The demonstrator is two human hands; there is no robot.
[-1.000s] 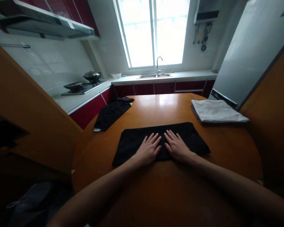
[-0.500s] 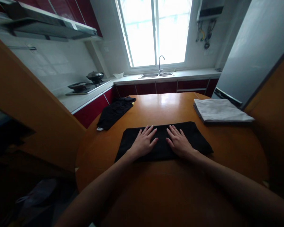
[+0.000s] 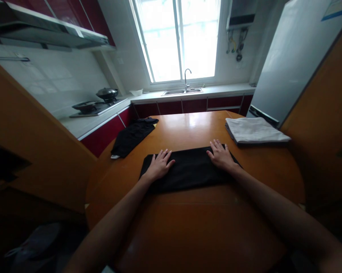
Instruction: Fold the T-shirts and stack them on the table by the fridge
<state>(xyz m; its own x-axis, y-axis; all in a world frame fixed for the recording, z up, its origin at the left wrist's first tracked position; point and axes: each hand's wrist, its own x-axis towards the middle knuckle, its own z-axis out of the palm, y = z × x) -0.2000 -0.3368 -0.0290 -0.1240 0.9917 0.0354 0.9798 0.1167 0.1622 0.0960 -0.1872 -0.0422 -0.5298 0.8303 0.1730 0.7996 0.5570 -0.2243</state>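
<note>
A folded black cloth garment [image 3: 188, 168] lies flat on the wooden table [image 3: 193, 220], roughly a long rectangle; its exact kind cannot be made out. My left hand [image 3: 159, 166] rests palm down on its left part, fingers spread. On the right part lies my right hand [image 3: 220, 156], also flat with fingers apart, its tips near the far edge. Neither hand grips the fabric. My right wrist and forearm cover some of the cloth's right end.
Another black garment [image 3: 134, 136] lies loosely at the table's far left. A stack of folded cloths with a light grey one on top [image 3: 256, 129] sits at the far right. Beyond are a counter with a sink [image 3: 175, 92], a stove [image 3: 98, 109] and a fridge [image 3: 290, 57].
My hands have slid apart over the black garment, the left one toward its left end and the right one toward its right end. The camera view has shifted slightly.
</note>
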